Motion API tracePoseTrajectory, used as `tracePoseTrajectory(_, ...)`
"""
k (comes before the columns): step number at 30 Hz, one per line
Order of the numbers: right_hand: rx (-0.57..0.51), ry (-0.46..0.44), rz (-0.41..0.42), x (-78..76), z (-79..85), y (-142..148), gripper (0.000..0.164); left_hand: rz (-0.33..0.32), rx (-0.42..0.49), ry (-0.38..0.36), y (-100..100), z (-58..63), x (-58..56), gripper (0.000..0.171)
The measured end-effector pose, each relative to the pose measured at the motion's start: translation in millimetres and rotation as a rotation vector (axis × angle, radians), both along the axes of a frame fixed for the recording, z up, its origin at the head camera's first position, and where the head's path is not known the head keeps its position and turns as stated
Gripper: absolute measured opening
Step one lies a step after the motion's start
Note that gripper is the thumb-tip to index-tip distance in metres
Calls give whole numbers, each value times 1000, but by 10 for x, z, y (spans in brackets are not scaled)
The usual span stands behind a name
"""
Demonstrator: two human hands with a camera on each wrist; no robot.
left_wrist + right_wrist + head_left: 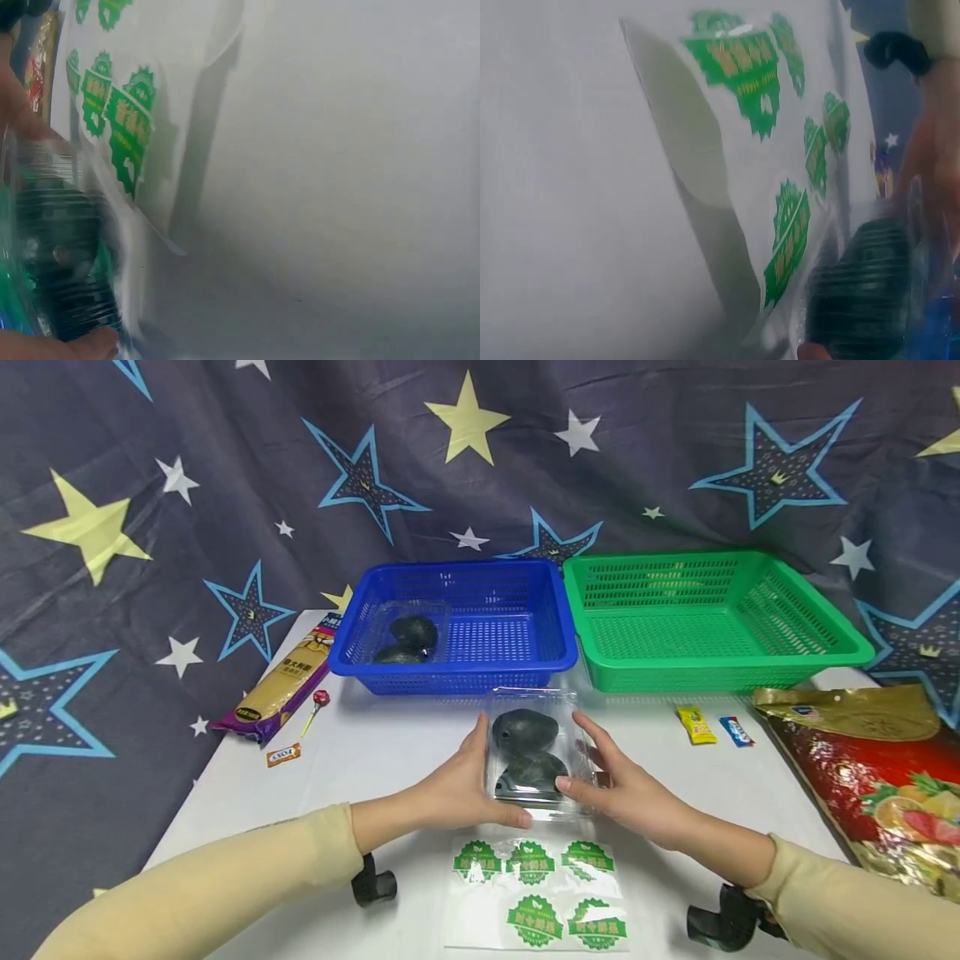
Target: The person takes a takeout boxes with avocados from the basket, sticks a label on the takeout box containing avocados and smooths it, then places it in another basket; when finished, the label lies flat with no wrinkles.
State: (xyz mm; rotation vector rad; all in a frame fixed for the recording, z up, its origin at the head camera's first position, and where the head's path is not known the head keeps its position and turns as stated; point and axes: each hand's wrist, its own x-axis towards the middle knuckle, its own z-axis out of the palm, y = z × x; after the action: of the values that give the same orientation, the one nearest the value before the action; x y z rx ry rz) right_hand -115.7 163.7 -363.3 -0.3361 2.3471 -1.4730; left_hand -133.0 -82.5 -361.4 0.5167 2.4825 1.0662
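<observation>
Between both hands is a clear plastic clamshell box [551, 808], with two dark green, avocado-like fruits [527, 732] inside. My left hand [463, 787] grips its left side, thumb along the front edge. My right hand [633, 793] holds the right side, the thumb over the front right part and the fingers along the far right edge. A sheet of round green stickers [536, 893] lies just in front of the box, one sticker place bare. Both wrist views show the box at a lower corner, beside the stickers [127, 127].
Behind stand a blue basket [465, 667] with a similar box [408, 635] in it and a green basket [720, 672]. Left lie a noodle pack [288, 681], a lollipop [321, 697] and an orange-wrapped candy [283, 755]; right, yellow [696, 725] and blue [737, 732] candies and a red-gold bag [870, 760].
</observation>
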Motion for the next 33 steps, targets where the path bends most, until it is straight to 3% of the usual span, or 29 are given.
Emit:
tracePoseTrajectory(5, 24, 25, -9, -78, 74, 19, 88, 12, 10, 7, 6, -17, -39, 143)
tracePoseTrajectory(11, -2, 41, -26, -634, 146, 65, 84, 18, 18, -14, -7, -31, -75, 144)
tracePoseTrajectory(14, -45, -13, 41, -866, 87, 54, 76, 10, 20, -27, -6, -34, -85, 143)
tracePoseTrajectory(17, -136, -101, 105, -988, 19, 52, 66, -10, 14, -37, -16, -39, -105, 143)
tracePoseTrajectory(20, -210, -171, 92, -1024, -25, 82, 61, -43, 17, -41, -49, -44, -167, 141)
tracePoseTrajectory(23, -210, -186, 44, -987, -35, 132, 61, -88, 30, -47, -113, -40, -263, 138)
tracePoseTrajectory(33, -179, -172, -32, -674, -13, 268, 67, -252, 156, -170, -283, -31, -535, 117)
